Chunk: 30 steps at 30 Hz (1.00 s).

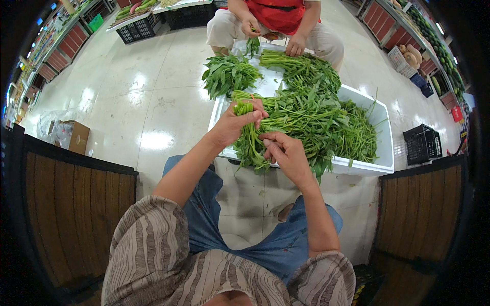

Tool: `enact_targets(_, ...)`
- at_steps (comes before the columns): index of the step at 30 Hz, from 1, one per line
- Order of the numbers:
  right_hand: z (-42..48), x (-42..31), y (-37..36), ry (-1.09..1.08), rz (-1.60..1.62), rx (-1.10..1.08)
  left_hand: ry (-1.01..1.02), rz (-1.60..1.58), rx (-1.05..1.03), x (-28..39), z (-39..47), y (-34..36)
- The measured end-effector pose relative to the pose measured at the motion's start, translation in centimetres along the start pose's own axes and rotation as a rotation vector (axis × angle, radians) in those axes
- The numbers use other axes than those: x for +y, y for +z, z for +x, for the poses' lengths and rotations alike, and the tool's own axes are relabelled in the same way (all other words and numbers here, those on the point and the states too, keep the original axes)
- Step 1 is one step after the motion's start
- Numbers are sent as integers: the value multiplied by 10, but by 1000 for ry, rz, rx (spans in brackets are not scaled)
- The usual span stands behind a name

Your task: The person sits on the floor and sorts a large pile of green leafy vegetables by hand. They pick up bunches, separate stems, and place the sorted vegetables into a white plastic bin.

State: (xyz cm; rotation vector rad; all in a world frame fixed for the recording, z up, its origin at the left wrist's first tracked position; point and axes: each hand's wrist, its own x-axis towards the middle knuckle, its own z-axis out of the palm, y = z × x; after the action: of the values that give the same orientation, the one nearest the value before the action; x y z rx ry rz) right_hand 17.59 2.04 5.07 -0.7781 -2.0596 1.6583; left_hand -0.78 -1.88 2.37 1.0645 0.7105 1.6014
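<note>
My left hand (234, 123) is closed around a bunch of leafy greens (250, 139), which look like water spinach. The cut stem ends point up past my thumb, and the leaves hang over the near edge of the white foam box (337, 165). Just right of the bunch, my right hand (285, 153) has its fingers curled against the leaves; whether a stem is pinched there is hidden. A large heap of the same greens (302, 114) spreads beside both hands. Something orange-red, perhaps a band, shows by my left fingers.
Opposite sits a person in a red apron (273, 15), one hand (250, 26) holding a few sprigs, the other on a pile of stems (281, 59). Another leafy bunch (229, 74) lies far left. Wooden-panelled stands (80, 210) flank me. A black crate (422, 144) stands right.
</note>
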Motion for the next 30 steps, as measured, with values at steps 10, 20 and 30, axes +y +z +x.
enact_targets(10, 5, 11, 5, -72, 25, 120, -70, 240, 80, -13, -4, 15)
enact_targets(20, 8, 20, -4, -31, 57, 145, -210, 253, 133, -14, -5, 19)
enact_targets(30, 9, 27, -6, 22, 84, 113, -225, 187, 125, -21, -7, 28)
